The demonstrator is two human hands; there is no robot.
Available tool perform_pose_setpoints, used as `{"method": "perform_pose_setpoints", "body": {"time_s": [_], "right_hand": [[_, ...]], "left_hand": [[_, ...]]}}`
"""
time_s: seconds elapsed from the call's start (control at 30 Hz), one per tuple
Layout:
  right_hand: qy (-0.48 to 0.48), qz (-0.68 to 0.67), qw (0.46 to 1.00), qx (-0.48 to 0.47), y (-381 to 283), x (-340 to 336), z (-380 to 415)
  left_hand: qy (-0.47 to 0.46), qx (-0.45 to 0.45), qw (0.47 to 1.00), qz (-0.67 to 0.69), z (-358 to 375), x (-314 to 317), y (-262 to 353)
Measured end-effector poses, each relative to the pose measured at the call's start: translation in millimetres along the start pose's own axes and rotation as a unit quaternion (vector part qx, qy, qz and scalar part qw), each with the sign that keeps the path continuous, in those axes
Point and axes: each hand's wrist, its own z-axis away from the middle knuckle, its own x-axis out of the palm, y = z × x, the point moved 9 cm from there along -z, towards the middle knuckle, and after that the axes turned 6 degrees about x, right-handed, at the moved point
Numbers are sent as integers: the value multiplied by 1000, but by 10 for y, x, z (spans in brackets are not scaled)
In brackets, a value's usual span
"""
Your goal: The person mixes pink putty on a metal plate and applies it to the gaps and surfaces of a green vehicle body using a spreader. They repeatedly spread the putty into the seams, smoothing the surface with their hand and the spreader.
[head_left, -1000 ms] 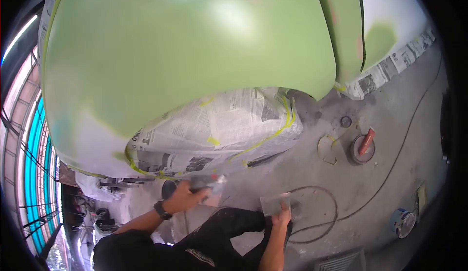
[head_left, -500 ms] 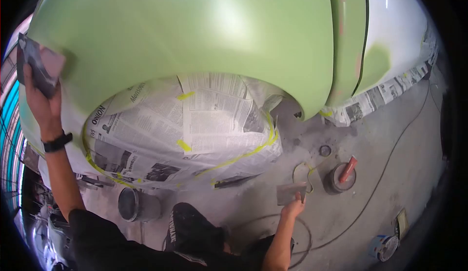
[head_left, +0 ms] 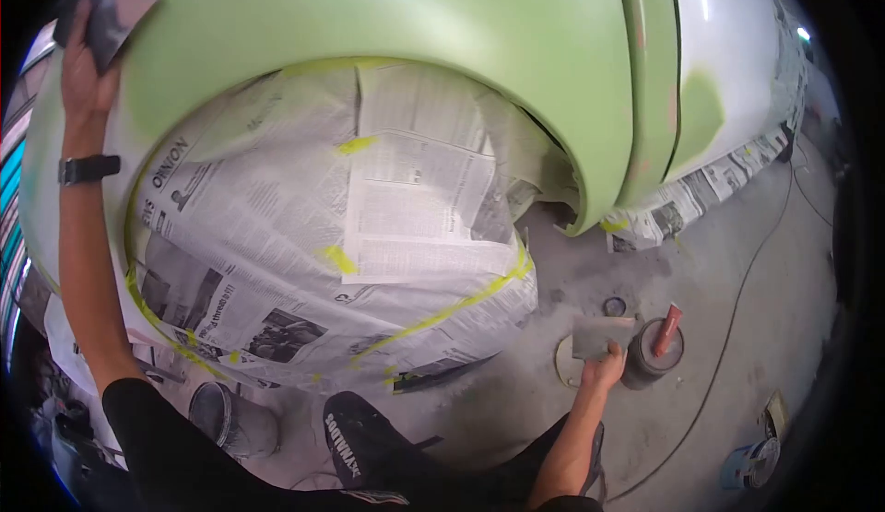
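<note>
At the upper left, my left hand [head_left: 89, 93] is closed on a dark flat plate [head_left: 103, 5] with a grey smear and a pinkish part. That plate overlaps the light green car body panel [head_left: 369, 5] in this view. Low on the right, my right hand [head_left: 604, 369] grips a thin grey rectangular filler spreader [head_left: 599, 335], held over the floor beside an open-topped can [head_left: 641, 378]. A red tube [head_left: 667, 329] lies across that can. Newspaper masking [head_left: 415, 199], edged with yellow tape, covers the wheel arch below the green panel.
A grey bucket [head_left: 249, 424] stands at lower left, near my dark-clothed leg [head_left: 355, 434]. A cable [head_left: 728, 346] runs over the concrete floor on the right. A blue-labelled tin [head_left: 749, 464] sits at lower right. More newspaper [head_left: 710, 185] hangs along the car's lower edge.
The view has shifted, with the wheel arch higher in it. My left hand and its plate are higher; my right hand with the spreader is farther right, closer to the can.
</note>
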Motion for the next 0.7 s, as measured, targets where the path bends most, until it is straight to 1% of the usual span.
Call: {"method": "perform_pose_setpoints", "body": {"time_s": [0.03, 0.13, 0.23, 0.33, 0.37, 0.4, 0.43, 0.47, 0.53, 0.57, 0.6, 0.63, 0.67, 0.7], "right_hand": [[2, -27, 1000, 4, 42, -39, -78], [-27, -65, 997, -21, 56, 25, -159], [4, -87, 996, -10, 73, -11, -168], [12, -117, 993, -6, 63, 97, 183], [9, -117, 993, -15, 50, 195, 316], [7, -116, 993, -23, 39, 339, 444], [5, -117, 993, -32, 25, 492, 568], [-12, -99, 993, -57, -35, 705, 697], [-42, -65, 992, -101, -103, 1171, 976], [37, 266, 924, -272, -312, 1374, 1267], [112, 558, 719, -399, -363, 1764, 1604], [15, 335, 875, -349, -377, 2049, 1818], [-84, 81, 955, -273, -349, 2398, 2040], [-111, 89, 937, -319, -368, 2678, 2287]], "left_hand": [[154, 50, 985, -67, 96, -67, 61], [124, 41, 991, -25, 52, -13, 19], [138, 47, 989, -24, 137, -39, 19], [89, 103, 989, -55, 124, -218, 44], [20, 203, 945, -254, 107, -231, 215], [-49, 292, 848, -439, 116, -250, 300], [-86, 324, 778, -531, 138, -208, 273], [-116, 363, 697, -607, 175, -170, 240], [-124, 364, 682, -622, 175, -156, 273], [-129, 366, 674, -628, 176, -152, 289], [-135, 372, 667, -631, 183, -145, 309], [-132, 363, 675, -628, 163, -177, 323], [-130, 354, 683, -626, 143, -209, 337], [-121, 329, 704, -617, 95, -291, 346]]}}
